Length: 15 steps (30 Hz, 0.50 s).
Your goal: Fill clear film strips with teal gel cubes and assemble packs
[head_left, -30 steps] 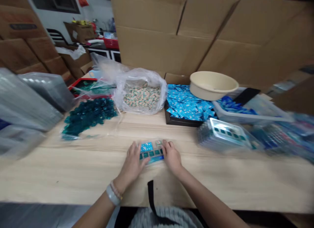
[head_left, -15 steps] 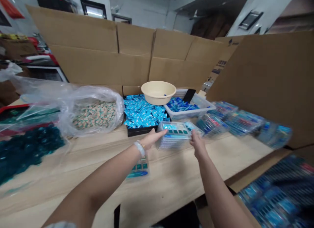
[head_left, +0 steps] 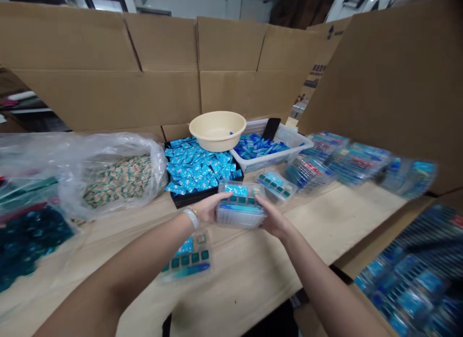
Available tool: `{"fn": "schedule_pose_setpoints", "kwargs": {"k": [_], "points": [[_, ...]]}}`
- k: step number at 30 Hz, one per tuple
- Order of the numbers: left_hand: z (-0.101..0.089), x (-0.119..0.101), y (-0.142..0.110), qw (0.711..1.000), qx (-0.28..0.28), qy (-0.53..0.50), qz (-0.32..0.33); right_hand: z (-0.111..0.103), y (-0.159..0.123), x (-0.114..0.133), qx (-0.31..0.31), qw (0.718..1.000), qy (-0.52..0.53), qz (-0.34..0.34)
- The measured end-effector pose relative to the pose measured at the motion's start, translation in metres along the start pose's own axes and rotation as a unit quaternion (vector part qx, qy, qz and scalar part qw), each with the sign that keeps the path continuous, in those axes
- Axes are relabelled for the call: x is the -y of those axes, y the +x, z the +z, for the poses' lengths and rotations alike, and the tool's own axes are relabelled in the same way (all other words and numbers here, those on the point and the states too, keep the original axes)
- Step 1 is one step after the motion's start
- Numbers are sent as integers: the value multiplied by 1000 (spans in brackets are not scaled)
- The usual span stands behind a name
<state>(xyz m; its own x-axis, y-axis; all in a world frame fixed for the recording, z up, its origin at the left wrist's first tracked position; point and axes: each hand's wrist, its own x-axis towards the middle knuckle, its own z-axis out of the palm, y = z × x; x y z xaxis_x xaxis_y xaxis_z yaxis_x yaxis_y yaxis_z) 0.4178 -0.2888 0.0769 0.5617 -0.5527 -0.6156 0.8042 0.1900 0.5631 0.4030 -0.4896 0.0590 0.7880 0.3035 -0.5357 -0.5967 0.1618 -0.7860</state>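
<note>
The left hand (head_left: 210, 208) and right hand (head_left: 274, 219) clasp the tray stack (head_left: 239, 214) between partly curled fingers (head_left: 263, 203), and an uneven squeeze could make it slide apart

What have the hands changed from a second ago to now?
The left hand and right hand let go of the clear pack on the table, reached forward and right, and now grip the stack of packs, which has shifted left. The cream basin and white basket stayed put.

One head-worn camera looks forward and down at the table (head_left: 260, 264) close below.
</note>
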Motion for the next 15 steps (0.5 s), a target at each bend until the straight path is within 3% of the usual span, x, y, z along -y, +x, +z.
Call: {"fn": "schedule_pose_setpoints", "kwargs": {"k": [4, 7, 11, 15], "points": [[12, 11, -6, 999, -31, 6, 36, -4, -7, -7, -5, 999, 0, -36], [17, 12, -25, 996, -64, 39, 57, 5, -20, -6, -23, 998, -22, -52], [10, 14, -75, 988, -95, 51, 106, 44, -39, -2, 28, 997, -15, -72], [-19, 36, -135, 984, -147, 58, 78, 94, -51, -16, 105, 994, -4, -27]]}}
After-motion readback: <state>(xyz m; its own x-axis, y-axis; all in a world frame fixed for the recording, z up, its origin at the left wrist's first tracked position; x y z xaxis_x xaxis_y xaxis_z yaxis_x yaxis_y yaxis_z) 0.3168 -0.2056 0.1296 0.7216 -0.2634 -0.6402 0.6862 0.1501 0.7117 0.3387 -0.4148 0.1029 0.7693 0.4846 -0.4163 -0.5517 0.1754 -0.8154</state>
